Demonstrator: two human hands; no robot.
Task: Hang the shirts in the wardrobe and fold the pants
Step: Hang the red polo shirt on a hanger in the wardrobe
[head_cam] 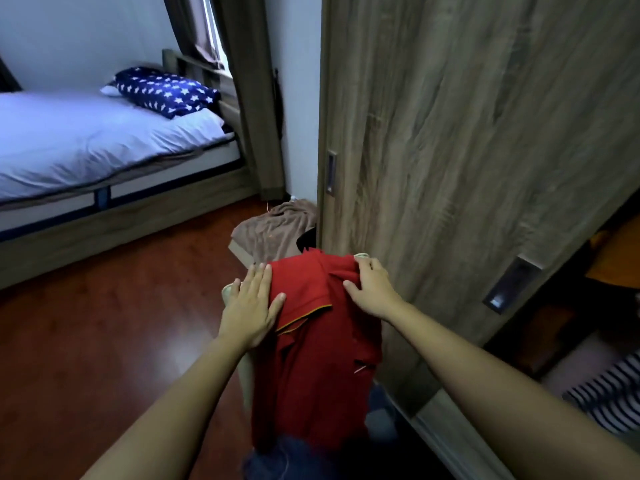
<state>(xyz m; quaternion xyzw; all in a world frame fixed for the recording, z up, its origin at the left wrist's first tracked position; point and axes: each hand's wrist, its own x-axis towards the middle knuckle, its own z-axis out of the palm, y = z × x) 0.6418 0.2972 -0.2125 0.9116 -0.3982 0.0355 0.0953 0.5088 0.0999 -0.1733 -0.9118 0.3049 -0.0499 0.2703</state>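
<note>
A red shirt (311, 358) with a collar and a thin yellow trim line hangs draped over a cream-coloured support (228, 293), of which only the rim and one leg show. My left hand (252, 306) lies flat on the shirt's left shoulder area, fingers spread. At the shirt's top right corner, the fingers of my right hand (372, 289) are curled over the cloth. Blue denim pants (277, 459) lie under the shirt's lower edge. The wooden wardrobe's sliding door (450, 150) stands just right of the shirt.
A brown garment (273, 230) lies heaped behind the shirt, against the wardrobe's corner. The wardrobe's dark opening at the right shows a striped garment (602, 400) and something orange (616, 258). A bed (86, 143) with a starred pillow stands at the left, across a red-brown floor (104, 341).
</note>
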